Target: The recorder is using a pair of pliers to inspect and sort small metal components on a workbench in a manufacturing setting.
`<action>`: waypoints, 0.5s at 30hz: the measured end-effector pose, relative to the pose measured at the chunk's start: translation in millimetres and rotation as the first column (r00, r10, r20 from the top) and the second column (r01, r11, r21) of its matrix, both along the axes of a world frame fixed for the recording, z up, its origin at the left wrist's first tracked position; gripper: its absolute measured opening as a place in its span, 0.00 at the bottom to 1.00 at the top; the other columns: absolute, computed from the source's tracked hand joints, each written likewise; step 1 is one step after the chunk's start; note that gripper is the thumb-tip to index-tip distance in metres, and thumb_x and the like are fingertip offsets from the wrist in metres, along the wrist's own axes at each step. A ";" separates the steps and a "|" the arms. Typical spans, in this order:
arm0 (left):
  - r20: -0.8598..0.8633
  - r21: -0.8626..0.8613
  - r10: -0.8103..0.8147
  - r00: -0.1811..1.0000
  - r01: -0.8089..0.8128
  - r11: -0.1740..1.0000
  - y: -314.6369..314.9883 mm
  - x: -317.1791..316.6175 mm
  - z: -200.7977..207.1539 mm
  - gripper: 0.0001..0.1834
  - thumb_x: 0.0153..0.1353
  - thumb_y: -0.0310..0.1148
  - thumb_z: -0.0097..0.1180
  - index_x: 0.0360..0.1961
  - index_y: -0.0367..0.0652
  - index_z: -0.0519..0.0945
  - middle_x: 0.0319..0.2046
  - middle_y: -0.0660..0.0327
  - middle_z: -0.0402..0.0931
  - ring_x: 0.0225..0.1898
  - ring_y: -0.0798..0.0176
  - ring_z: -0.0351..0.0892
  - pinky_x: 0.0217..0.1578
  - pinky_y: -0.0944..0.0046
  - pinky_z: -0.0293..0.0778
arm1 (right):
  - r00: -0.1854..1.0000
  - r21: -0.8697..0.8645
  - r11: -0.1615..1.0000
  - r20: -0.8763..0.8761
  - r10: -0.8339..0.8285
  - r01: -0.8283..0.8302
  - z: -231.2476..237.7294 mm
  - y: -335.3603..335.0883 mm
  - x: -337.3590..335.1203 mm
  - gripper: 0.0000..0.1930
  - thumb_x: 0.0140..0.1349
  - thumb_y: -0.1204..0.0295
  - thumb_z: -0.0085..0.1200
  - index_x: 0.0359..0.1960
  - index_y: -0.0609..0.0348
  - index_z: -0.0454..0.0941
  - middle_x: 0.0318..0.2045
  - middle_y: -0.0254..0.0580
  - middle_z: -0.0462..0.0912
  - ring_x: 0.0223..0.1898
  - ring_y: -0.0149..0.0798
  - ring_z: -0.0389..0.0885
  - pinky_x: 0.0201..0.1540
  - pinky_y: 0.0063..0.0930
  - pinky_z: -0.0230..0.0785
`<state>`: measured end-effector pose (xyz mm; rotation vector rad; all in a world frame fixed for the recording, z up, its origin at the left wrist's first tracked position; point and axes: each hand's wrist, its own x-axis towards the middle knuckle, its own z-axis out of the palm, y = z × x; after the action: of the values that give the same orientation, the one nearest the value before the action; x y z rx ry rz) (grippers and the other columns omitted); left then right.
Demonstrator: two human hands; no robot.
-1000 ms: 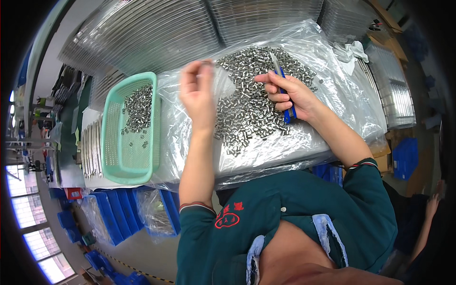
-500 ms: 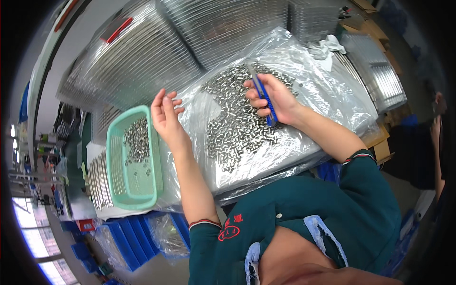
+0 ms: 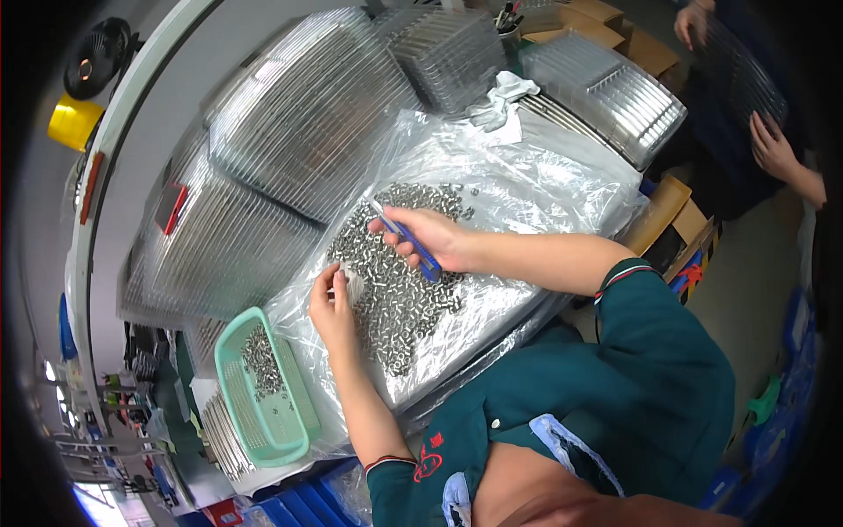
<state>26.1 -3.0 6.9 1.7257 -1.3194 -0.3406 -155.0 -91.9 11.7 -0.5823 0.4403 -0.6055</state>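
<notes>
My right hand is closed around a blue utility knife, whose pale blade end points up and left. Below it, many small shiny metal parts lie heaped on clear plastic sheeting; they look like short sleeves or rings. At the left edge of the heap, my left hand has its fingers loosely curved, the thumb and index tips apart. A whitish, see-through patch shows beside those fingertips; whether they touch it is unclear. A green plastic basket, left of that hand, contains more of the metal parts.
Stacks of clear ribbed plastic trays line the far side. A white cloth lies near another tray stack at the back right. Cardboard boxes are beyond the table's right end. A co-worker's hands hold a tray, far right.
The view has turned, so the table appears shifted left and down. My left hand has come to the heap's edge, its fingers more curved. The knife stays in my right hand over the heap.
</notes>
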 end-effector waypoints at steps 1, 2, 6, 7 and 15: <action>-0.014 -0.078 -0.003 1.000 0.002 0.997 0.9 3.1 -5.0 0.10 0.59 0.31 0.48 0.40 0.39 0.76 0.27 0.61 0.75 0.29 0.70 0.73 0.31 0.70 0.69 | 0.999 -0.001 0.999 0.008 -0.039 0.039 -1.2 3.1 1.4 0.15 0.64 0.58 0.36 0.41 0.56 0.69 0.20 0.23 0.66 0.16 0.17 0.59 0.15 0.11 0.53; -0.011 -0.105 -0.022 1.000 0.021 0.994 -0.3 3.7 -8.8 0.10 0.59 0.31 0.48 0.40 0.39 0.76 0.27 0.61 0.75 0.29 0.70 0.73 0.31 0.70 0.69 | 0.996 -0.012 0.996 0.013 -0.085 0.086 -1.6 3.6 0.2 0.16 0.64 0.58 0.36 0.41 0.56 0.69 0.20 0.23 0.66 0.15 0.17 0.59 0.15 0.12 0.52; 0.013 -0.206 0.064 0.998 -0.060 0.977 -1.0 8.6 -17.7 0.10 0.61 0.31 0.46 0.36 0.36 0.75 0.26 0.63 0.73 0.28 0.73 0.70 0.31 0.73 0.66 | 0.978 -0.031 0.978 0.018 -0.208 0.208 -7.6 5.5 4.0 0.15 0.63 0.57 0.39 0.39 0.56 0.69 0.21 0.27 0.69 0.18 0.21 0.66 0.19 0.18 0.64; 0.013 -0.229 0.048 0.999 -0.044 0.972 -1.8 7.1 -18.5 0.10 0.61 0.31 0.46 0.36 0.36 0.75 0.26 0.63 0.73 0.28 0.73 0.70 0.31 0.73 0.66 | 0.975 -0.045 0.974 0.010 -0.221 0.221 -6.1 7.0 2.9 0.15 0.63 0.58 0.40 0.39 0.56 0.68 0.22 0.29 0.70 0.19 0.23 0.68 0.21 0.20 0.66; 0.066 -0.235 -0.079 0.995 0.092 0.967 0.8 -14.7 -11.4 0.10 0.60 0.30 0.45 0.35 0.35 0.75 0.25 0.61 0.73 0.28 0.70 0.71 0.31 0.70 0.67 | 0.951 -0.490 0.822 0.055 -0.305 0.292 -12.8 8.9 10.4 0.15 0.65 0.61 0.38 0.41 0.61 0.65 0.32 0.38 0.76 0.34 0.30 0.74 0.39 0.25 0.67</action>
<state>11.4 -2.2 -4.6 1.4900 -1.4176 -0.1744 -144.6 -82.9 -1.1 -1.0232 0.4045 -1.0300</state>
